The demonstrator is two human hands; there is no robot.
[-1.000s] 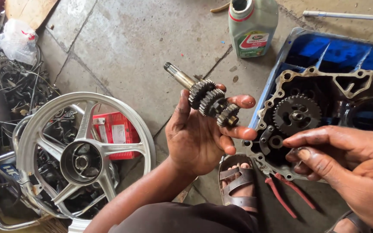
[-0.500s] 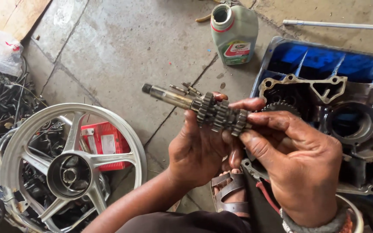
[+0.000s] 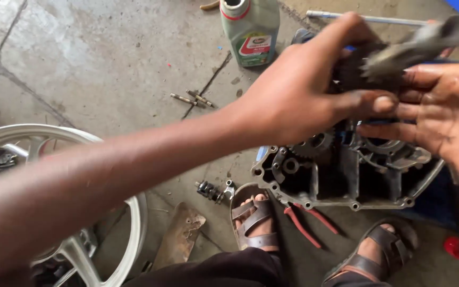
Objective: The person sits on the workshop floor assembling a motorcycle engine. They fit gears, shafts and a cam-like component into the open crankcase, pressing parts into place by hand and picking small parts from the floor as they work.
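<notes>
While we look down at a stained, cracked concrete floor [image 3: 107, 58], a silver alloy wheel [image 3: 128, 223] lies at the far left edge, partly behind our left forearm. Just right of it a flat brown scrap [image 3: 179, 236] rests on the concrete, and farther up 2 small metal pins [image 3: 191, 99] lie side by side near a crack. A green oil bottle [image 3: 251, 26] stands upright at the top, its neck uncapped. Below it, a small dark chain piece [image 3: 211, 190] sits beside our left sandal [image 3: 256, 223], and red-handled pliers [image 3: 309, 220] lie between our 2 sandalled feet. An open engine crankcase [image 3: 346, 172] sits on the floor just above the pliers, a gear showing inside it. Our left hand [image 3: 298, 90] reaches across above the case, fingers curled tight around the dark end of a gear shaft [image 3: 399, 53], which is blurred. Our right hand [image 3: 442, 111] meets it from the right, fingers stretched nearly flat under the shaft, touching it; we cannot tell whether they grip it. A thin metal rod [image 3: 367, 19] lies along the top edge.
</notes>
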